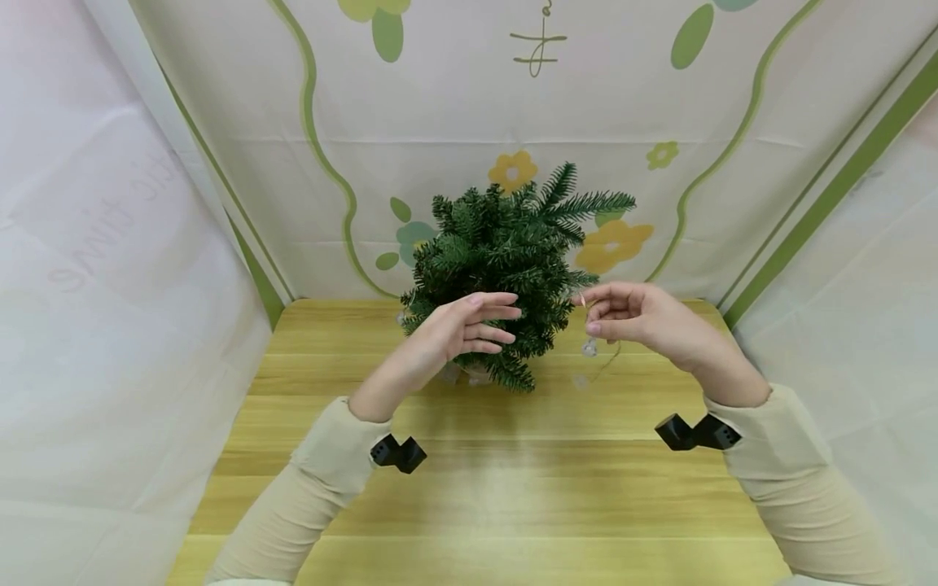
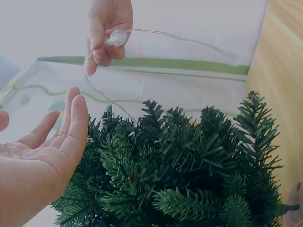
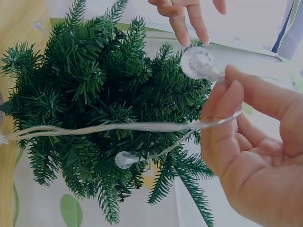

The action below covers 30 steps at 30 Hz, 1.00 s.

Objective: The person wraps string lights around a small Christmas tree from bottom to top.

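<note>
A small green artificial Christmas tree stands at the back of the table. Its left front is overlapped in the head view by the left hand, whose fingers are extended and hold nothing. To the right of the tree, the right hand pinches a string of lights between thumb and fingers. A clear round bulb sticks out at those fingertips. Another bulb dangles on the thin wire in front of the branches. In the left wrist view, wire runs from the right hand down to the tree.
The wooden table stretches toward the person. A patterned cloth wall stands behind the tree, with pale cloth panels on the left and right. More clear bulbs show low at the tree's base.
</note>
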### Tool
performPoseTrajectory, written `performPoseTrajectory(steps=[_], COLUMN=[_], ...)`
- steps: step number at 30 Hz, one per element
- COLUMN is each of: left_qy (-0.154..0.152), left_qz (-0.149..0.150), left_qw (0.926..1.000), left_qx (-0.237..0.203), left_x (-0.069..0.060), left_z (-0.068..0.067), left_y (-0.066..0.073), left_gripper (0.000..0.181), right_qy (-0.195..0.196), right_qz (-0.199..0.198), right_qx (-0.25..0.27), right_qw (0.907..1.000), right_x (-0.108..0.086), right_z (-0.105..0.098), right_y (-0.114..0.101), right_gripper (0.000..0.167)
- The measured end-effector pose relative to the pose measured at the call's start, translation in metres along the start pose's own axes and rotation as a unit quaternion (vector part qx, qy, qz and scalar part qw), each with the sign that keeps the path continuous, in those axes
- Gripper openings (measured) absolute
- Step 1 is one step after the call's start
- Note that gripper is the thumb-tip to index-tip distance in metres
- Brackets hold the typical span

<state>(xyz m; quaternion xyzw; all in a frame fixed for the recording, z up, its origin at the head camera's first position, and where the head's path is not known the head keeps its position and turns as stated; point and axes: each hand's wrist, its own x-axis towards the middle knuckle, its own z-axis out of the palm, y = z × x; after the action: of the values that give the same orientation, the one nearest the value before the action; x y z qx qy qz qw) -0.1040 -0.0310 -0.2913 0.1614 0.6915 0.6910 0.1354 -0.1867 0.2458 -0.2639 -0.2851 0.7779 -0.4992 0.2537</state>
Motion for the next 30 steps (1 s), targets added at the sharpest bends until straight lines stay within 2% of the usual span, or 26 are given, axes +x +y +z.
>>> performPoseTrajectory(steps=[4,7,9,12,16,21,30], left_qy=[-0.012,-0.02,-0.025,-0.029,-0.033,-0.032,-0.047], left_qz=[-0.001,-0.003,-0.006,-0.015,-0.029,-0.039,-0.063], left_qw=[0.9999,0.9998,0.9997,0.9994,0.9989,0.9984,0.9964], left_qx=[-0.009,-0.008,-0.006,-0.007,-0.017,-0.024,-0.029], left_x=[0.002,0.004,0.006,0.008,0.01,0.013,0.021], left_z=[0.003,0.006,0.008,0.011,0.016,0.019,0.024], left_y=[-0.001,-0.001,-0.001,-0.001,0.0,-0.001,-0.005], left_gripper=[0.058,0.059,0.06,0.06,0.058,0.06,0.061], right_qy=[0.013,0.014,0.011,-0.007,-0.05,-0.094,-0.109], right_qz=[0.022,0.038,0.046,0.036,0.001,-0.014,0.014], right_qx=[0.008,-0.019,-0.041,-0.086,-0.133,-0.132,-0.133], right_qw=[0.9996,0.999,0.998,0.9956,0.9899,0.9867,0.9851], right_x=[-0.002,-0.003,-0.004,-0.006,-0.01,-0.009,-0.002], right_z=[-0.001,-0.002,-0.003,-0.003,-0.001,0.001,0.001], right_y=[0.0,-0.001,-0.001,-0.001,-0.001,0.0,0.001], right_gripper=[0.017,0.013,0.019,0.031,0.035,0.035,0.034])
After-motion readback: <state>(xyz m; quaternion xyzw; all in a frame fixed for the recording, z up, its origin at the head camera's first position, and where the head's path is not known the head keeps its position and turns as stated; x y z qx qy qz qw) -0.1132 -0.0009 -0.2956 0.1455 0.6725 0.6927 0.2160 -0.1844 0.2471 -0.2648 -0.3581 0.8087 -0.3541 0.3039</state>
